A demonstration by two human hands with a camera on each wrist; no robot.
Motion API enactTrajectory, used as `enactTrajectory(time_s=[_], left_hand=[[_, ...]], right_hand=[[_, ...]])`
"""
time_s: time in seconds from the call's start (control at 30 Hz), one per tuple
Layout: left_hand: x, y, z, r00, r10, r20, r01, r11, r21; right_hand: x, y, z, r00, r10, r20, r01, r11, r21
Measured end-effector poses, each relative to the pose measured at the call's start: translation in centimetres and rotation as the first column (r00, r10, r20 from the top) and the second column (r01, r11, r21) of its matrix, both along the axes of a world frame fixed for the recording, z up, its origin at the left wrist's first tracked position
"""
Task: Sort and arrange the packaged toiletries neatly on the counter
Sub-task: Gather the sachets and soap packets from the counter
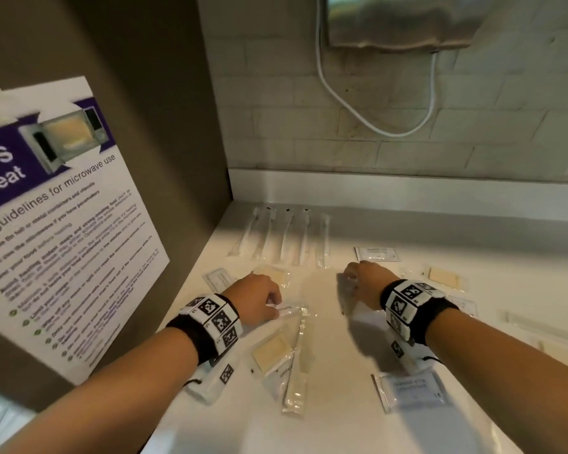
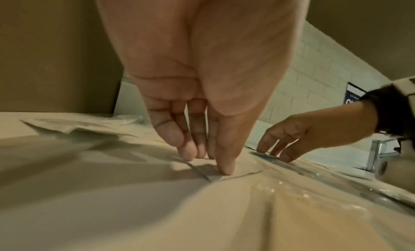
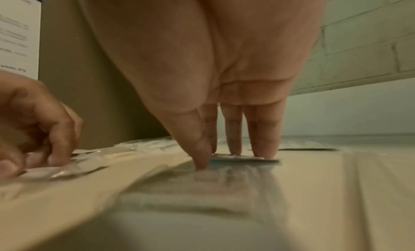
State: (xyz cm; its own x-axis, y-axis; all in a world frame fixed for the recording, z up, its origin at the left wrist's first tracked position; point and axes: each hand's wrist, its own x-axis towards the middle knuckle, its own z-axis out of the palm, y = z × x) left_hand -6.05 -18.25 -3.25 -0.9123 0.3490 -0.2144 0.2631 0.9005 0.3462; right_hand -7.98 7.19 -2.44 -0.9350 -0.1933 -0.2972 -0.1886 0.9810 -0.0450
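Clear and white toiletry packets lie scattered on the pale counter (image 1: 325, 427). My left hand (image 1: 274, 308) pinches the end of a small clear packet (image 1: 292, 311) with a white label; in the left wrist view its thumb and fingertips (image 2: 209, 163) meet on that packet's corner (image 2: 214, 177). My right hand (image 1: 350, 281) stands on straight fingers, their tips pressing a flat bluish sachet (image 3: 244, 159) onto the counter. Several long clear packets (image 1: 286, 237) lie side by side at the back.
Soap packets (image 1: 271, 350) (image 1: 443, 276), a long packet (image 1: 297, 371) and white sachets (image 1: 412, 388) (image 1: 377, 253) lie around my hands. A brown side wall with a microwave poster (image 1: 56, 224) bounds the left. A white cable (image 1: 374, 119) hangs on the tiled back wall. A tap (image 2: 377, 155) stands to the right.
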Motion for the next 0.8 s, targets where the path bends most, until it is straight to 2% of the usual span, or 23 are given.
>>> enactTrajectory(time_s=[0.1, 0.3, 0.43, 0.53, 0.6, 0.67, 0.73, 0.8], left_hand=[[0.3, 0.7, 0.0, 0.999, 0.045, 0.031, -0.045, 0.999, 0.0], [0.8, 1.4, 0.6, 0.987, 0.091, 0.135, -0.093, 0.996, 0.013], [1.0, 0.9, 0.5, 0.982, 0.122, 0.144, -0.139, 0.983, 0.117], [1.2, 0.9, 1.1, 0.978, 0.141, 0.152, -0.173, 0.96, 0.221], [1.6, 1.1, 1.5, 0.953, 0.156, 0.259, -0.25, 0.888, 0.385], [2.3, 1.1, 2.0, 0.922, 0.142, 0.36, -0.327, 0.784, 0.528], [2.7, 1.1, 2.0, 0.901, 0.112, 0.419, -0.368, 0.708, 0.603], [3.1, 1.3, 2.2, 0.892, 0.094, 0.442, -0.385, 0.67, 0.635]], right_hand=[[0.6, 0.0, -0.2, 0.996, -0.087, -0.033, 0.082, 0.989, -0.125], [2.2, 0.3, -0.5, 0.985, -0.172, 0.01, 0.17, 0.958, -0.23], [3.1, 0.6, -0.1, 0.974, -0.196, 0.118, 0.22, 0.944, -0.248], [3.6, 0.5, 0.0, 0.98, -0.17, 0.099, 0.192, 0.937, -0.292], [3.8, 0.4, 0.3, 0.986, -0.149, 0.072, 0.165, 0.925, -0.342], [3.8, 0.1, 1.0, 0.982, -0.159, 0.102, 0.188, 0.871, -0.453], [4.0, -0.4, 2.1, 0.979, -0.158, 0.131, 0.205, 0.781, -0.59], [4.3, -1.0, 3.4, 0.984, -0.153, 0.096, 0.177, 0.714, -0.677]])
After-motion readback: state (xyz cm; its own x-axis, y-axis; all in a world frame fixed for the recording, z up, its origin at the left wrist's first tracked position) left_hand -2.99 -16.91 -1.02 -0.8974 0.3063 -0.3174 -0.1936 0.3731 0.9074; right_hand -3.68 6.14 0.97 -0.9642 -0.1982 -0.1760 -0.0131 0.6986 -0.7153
